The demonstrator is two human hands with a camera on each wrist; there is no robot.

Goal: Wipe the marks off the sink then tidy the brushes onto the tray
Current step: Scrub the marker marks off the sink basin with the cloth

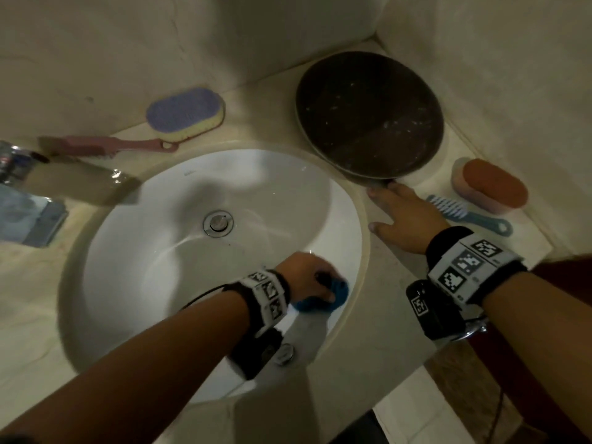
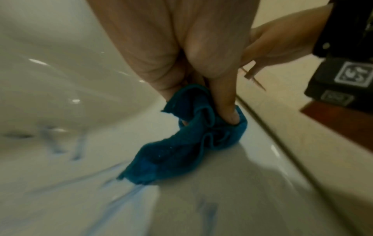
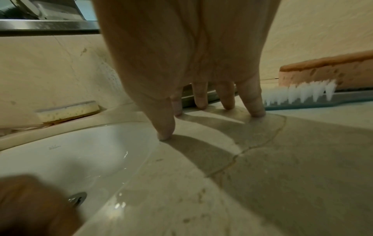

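Observation:
My left hand (image 1: 312, 277) grips a crumpled blue cloth (image 1: 333, 296) (image 2: 187, 140) and presses it on the inner wall of the white sink (image 1: 179, 251) near its right rim. Blue smeared marks (image 2: 60, 143) show on the basin beside the cloth. My right hand (image 1: 397, 213) (image 3: 201, 103) rests spread on the counter right of the sink, fingertips down, just in front of the dark round tray (image 1: 368, 113). A blue brush (image 1: 467, 214) (image 3: 302, 95) lies right of that hand. A pink brush (image 1: 105, 145) lies behind the sink on the left.
A purple and yellow sponge (image 1: 187, 113) (image 3: 68, 111) sits against the back wall. An orange and pink sponge (image 1: 490, 187) (image 3: 333, 70) lies in the right corner. The chrome tap (image 1: 73, 177) reaches over the sink's left side. The drain (image 1: 218, 222) is in the basin's middle.

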